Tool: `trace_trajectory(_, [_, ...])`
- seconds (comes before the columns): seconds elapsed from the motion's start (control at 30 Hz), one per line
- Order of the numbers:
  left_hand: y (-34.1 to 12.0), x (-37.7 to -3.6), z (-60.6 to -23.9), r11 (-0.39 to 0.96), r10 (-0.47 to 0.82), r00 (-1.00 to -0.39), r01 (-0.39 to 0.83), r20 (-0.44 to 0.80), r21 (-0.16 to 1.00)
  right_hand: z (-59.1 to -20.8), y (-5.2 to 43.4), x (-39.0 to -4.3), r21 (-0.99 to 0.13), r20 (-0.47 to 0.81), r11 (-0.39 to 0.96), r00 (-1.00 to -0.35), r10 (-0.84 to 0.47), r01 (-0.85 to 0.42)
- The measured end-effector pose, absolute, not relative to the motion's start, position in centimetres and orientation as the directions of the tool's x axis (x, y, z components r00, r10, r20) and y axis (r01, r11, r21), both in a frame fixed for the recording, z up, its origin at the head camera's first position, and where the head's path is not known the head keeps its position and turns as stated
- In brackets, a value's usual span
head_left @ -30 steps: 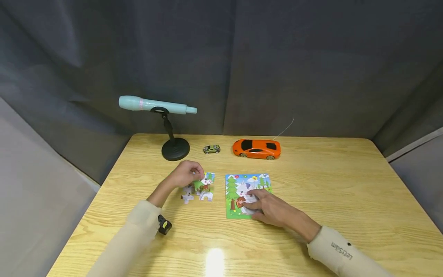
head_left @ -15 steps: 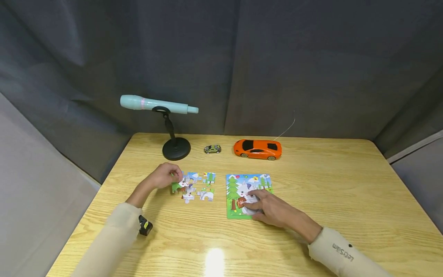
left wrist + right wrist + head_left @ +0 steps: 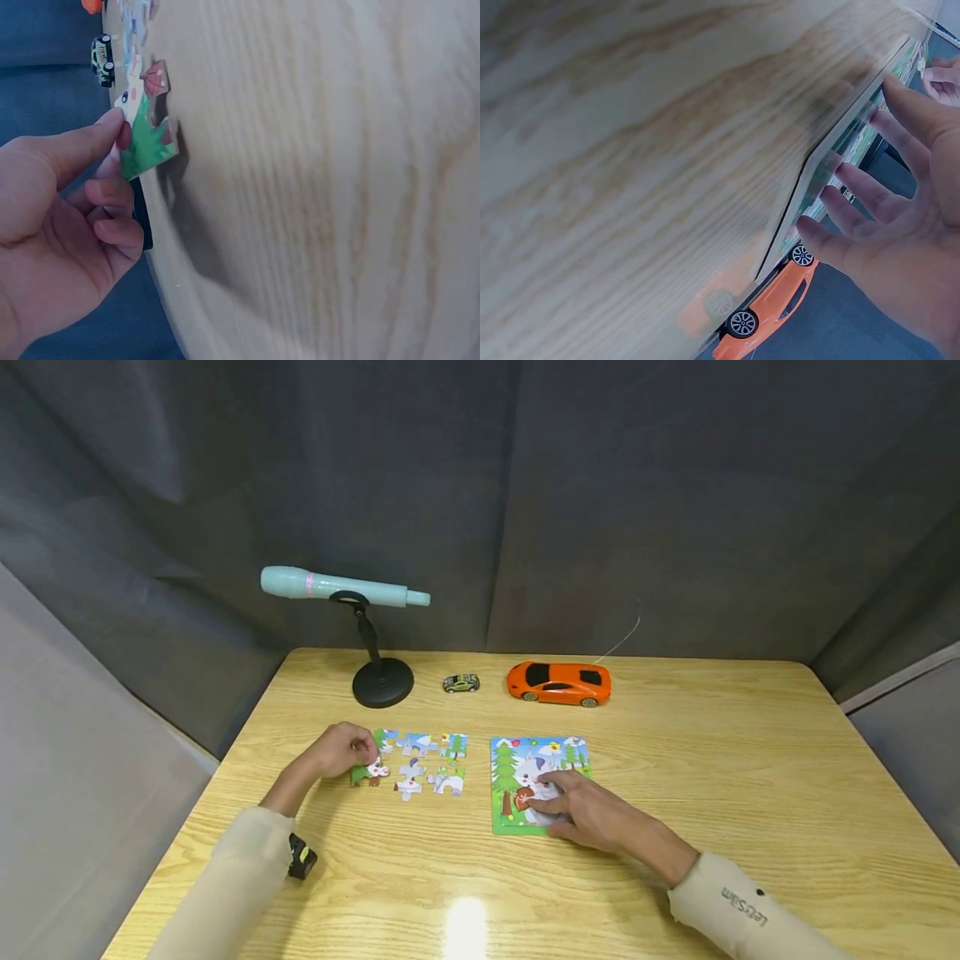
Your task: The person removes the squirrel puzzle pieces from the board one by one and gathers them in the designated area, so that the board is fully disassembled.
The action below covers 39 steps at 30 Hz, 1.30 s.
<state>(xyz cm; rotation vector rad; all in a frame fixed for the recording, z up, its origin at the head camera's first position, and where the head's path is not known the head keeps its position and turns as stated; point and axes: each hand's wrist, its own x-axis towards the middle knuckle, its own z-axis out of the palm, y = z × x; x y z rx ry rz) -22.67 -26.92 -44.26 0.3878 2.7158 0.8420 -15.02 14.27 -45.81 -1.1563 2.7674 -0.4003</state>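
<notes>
In the head view, my left hand is at the left end of a group of loose jigsaw pieces. Its thumb and forefinger pinch a jigsaw piece with green grass and part of a white animal's face, raised at a tilt in the left wrist view. To its right lie a middle piece, a white-and-green piece and a row of sky and tree pieces. My right hand rests with spread fingers on a green-edged puzzle board showing a white animal; the hand covers its lower right.
Along the back of the wooden table stand a light-blue microphone on a black stand, a small patterned toy car and an orange toy car with a thin antenna. A dark curtain hangs behind.
My left hand has carried the pinched jigsaw piece leftward from above the other pieces to their left end, uncovering them. My right hand has stayed on the board.
</notes>
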Motion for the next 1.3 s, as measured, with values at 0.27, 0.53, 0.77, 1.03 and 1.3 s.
trace_trajectory(0.27, [-26.8, -22.4, -45.1, 0.815, 0.276, -0.949, 0.147, -0.153, 0.560, -45.8, 14.3, -15.0, -0.276, 0.008, 0.666, -0.695, -0.719, -0.693])
trace_trajectory(0.53, [-26.5, -22.2, -45.5, 0.811, 0.254, -0.955, 0.125, -0.151, 0.572, -45.8, 14.3, -15.0, -0.276, 0.012, 0.665, -0.695, -0.719, -0.694])
trace_trajectory(0.77, [-26.1, -22.6, -44.8, 0.791, 0.273, -0.957, 0.165, -0.098, 0.589, -45.9, 14.3, -14.9, -0.284, 0.010, 0.672, -0.703, -0.711, -0.683])
trace_trajectory(1.03, [-23.0, -23.5, -42.9, 0.758, 0.319, -0.945, 0.213, -0.065, 0.616, -46.0, 14.4, -14.8, -0.294, 0.058, 0.652, -0.694, -0.717, -0.699])
trace_trajectory(1.3, [-18.1, -24.3, -41.8, 0.709, 0.377, -0.924, 0.242, -0.066, 0.662, -45.6, 16.0, -14.7, -0.348, 0.099, 0.667, -0.733, -0.673, -0.659])
